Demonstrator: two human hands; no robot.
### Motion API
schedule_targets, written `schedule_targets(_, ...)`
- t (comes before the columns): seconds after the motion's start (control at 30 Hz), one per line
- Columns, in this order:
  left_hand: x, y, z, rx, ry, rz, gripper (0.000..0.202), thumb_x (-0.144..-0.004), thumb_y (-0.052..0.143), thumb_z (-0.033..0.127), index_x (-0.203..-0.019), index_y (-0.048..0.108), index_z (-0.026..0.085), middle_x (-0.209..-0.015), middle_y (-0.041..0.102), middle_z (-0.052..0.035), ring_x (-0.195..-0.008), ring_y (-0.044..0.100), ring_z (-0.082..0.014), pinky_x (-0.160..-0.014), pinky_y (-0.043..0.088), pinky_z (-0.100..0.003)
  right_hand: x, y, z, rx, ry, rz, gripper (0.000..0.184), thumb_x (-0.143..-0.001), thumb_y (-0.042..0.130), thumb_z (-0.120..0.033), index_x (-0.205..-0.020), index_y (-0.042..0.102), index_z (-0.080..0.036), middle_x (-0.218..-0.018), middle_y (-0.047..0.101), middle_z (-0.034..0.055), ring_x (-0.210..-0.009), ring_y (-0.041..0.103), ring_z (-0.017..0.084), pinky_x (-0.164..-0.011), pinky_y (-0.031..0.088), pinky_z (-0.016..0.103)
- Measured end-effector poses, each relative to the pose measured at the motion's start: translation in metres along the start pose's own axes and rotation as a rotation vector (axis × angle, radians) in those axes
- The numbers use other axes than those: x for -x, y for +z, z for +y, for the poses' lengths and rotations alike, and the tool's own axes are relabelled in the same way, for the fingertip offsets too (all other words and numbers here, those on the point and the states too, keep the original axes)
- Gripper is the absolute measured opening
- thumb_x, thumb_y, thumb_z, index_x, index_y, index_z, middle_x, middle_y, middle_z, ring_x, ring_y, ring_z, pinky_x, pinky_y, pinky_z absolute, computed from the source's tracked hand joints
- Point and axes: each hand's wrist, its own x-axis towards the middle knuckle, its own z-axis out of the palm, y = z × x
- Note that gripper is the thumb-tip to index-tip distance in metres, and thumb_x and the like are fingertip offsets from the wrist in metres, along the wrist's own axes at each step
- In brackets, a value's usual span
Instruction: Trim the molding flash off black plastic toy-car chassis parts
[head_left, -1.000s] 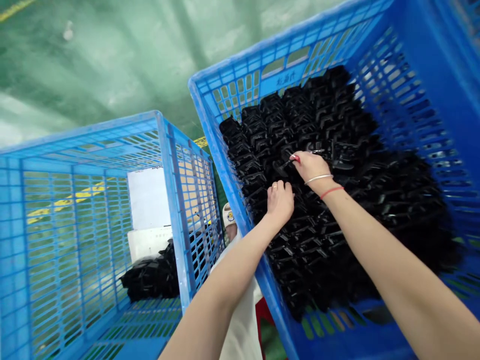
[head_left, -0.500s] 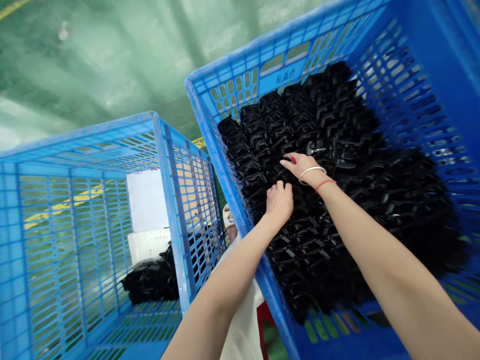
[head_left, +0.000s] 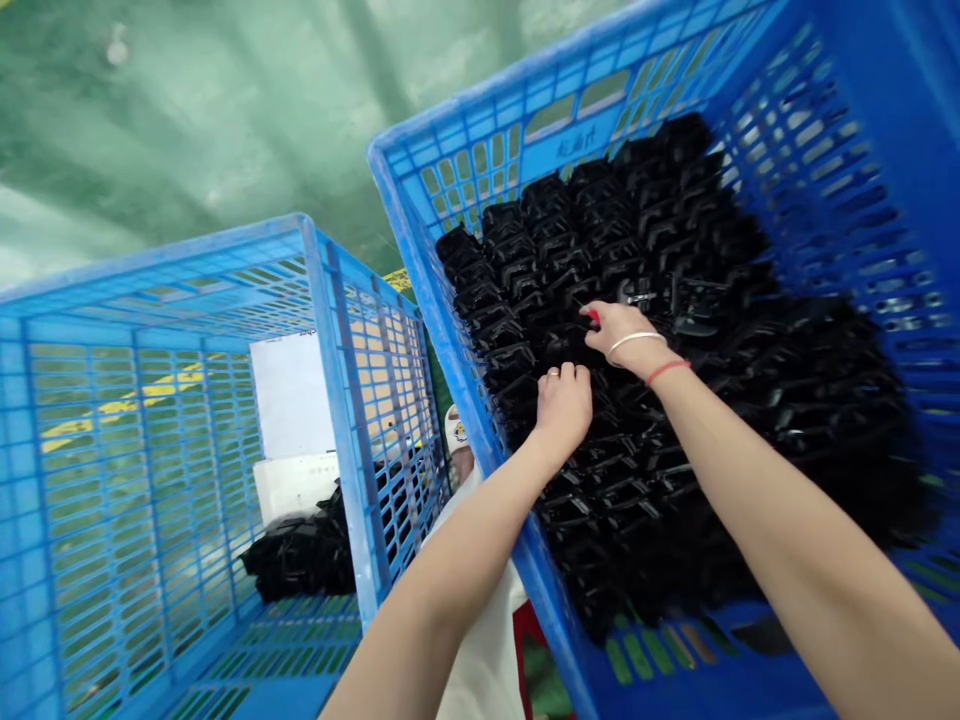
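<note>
Both my hands are inside the right-hand blue crate, over close rows of black plastic parts (head_left: 570,215). My left hand (head_left: 564,405), with a ring, has its fingers curled down on a black part; they hide most of it. Just beyond it, my right hand (head_left: 619,330) pinches a small red tool (head_left: 595,316). Its thin dark tip points left, over the parts, and the fingers hide the rest of it. Whether the tip touches a part I cannot tell. A black part with a shiny metal piece (head_left: 636,293) lies just past my right hand.
A second blue crate (head_left: 309,290) lies on its side at left, with a pile of black parts (head_left: 300,555) and white boxes (head_left: 292,400) seen through it. Green floor (head_left: 225,120) with yellow lines shows behind. The right crate's rim (head_left: 480,430) passes close to my left forearm.
My right hand, with the red tool, has shifted slightly right, away from my left hand. My left hand stays curled at nearly the same place on the black parts.
</note>
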Motion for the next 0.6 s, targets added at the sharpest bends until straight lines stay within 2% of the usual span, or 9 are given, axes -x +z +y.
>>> schedule_targets(0.1,0.003,-0.004,0.0,-0.016,0.013,-0.017,0.029,-0.094,0.036,0.016,-0.118,0.051,0.009,-0.112,0.057,-0.0145,-0.106,0.055,-0.0256,-0.087,0.046,-0.037,0.019,0.009,-0.001,0.001,-0.026,0.041,0.046,-0.083,0.048,-0.015,-0.128,0.055,-0.022,-0.116,0.062,0.0132,-0.096,0.063,0.028,-0.075,0.049,0.034)
schedule_targets(0.23,0.011,-0.02,-0.009,-0.029,0.059,-0.084,0.035,-0.092,0.035,0.009,-0.124,0.048,0.007,-0.112,0.06,-0.0158,-0.103,0.06,-0.0221,-0.084,0.048,-0.032,0.027,0.022,0.008,-0.081,-0.139,0.035,0.043,-0.081,0.054,-0.016,-0.124,0.058,-0.021,-0.108,0.062,0.0119,-0.09,0.063,0.025,-0.075,0.048,0.033)
schedule_targets(0.37,0.006,-0.046,-0.023,-0.023,0.085,-0.113,0.03,-0.091,0.033,0.006,-0.109,0.057,0.011,-0.099,0.066,-0.0109,-0.092,0.065,-0.0179,-0.079,0.049,-0.027,0.018,0.026,0.025,-0.136,-0.218,-0.003,0.041,-0.076,0.062,-0.017,-0.117,0.063,-0.025,-0.099,0.066,0.0037,-0.089,0.062,0.019,-0.082,0.046,0.028)
schedule_targets(0.43,-0.005,-0.056,-0.028,-0.03,0.075,-0.046,0.03,-0.093,0.033,0.01,-0.113,0.054,0.012,-0.109,0.063,-0.0127,-0.1,0.063,-0.0197,-0.085,0.047,-0.029,0.013,0.025,0.028,-0.162,-0.239,-0.025,0.041,-0.074,0.063,-0.015,-0.114,0.064,-0.027,-0.096,0.068,0.0001,-0.086,0.062,0.017,-0.081,0.046,0.026)
schedule_targets(0.5,-0.019,-0.058,-0.032,-0.053,0.111,-0.013,0.03,-0.093,0.04,0.019,-0.12,0.05,0.012,-0.121,0.059,-0.014,-0.114,0.057,-0.0223,-0.095,0.042,-0.033,0.01,0.023,0.028,-0.185,-0.239,-0.046,0.041,-0.072,0.064,-0.015,-0.11,0.066,-0.028,-0.091,0.069,-0.0021,-0.082,0.062,0.016,-0.078,0.047,0.026)
schedule_targets(0.6,-0.036,-0.048,-0.038,-0.087,0.185,-0.102,0.036,-0.089,0.052,0.03,-0.121,0.05,0.013,-0.12,0.063,-0.0135,-0.116,0.057,-0.0236,-0.106,0.032,-0.04,0.011,0.016,0.028,-0.223,-0.237,-0.077,0.04,-0.07,0.065,-0.014,-0.107,0.068,-0.028,-0.087,0.07,-0.0034,-0.078,0.063,0.015,-0.074,0.048,0.025)
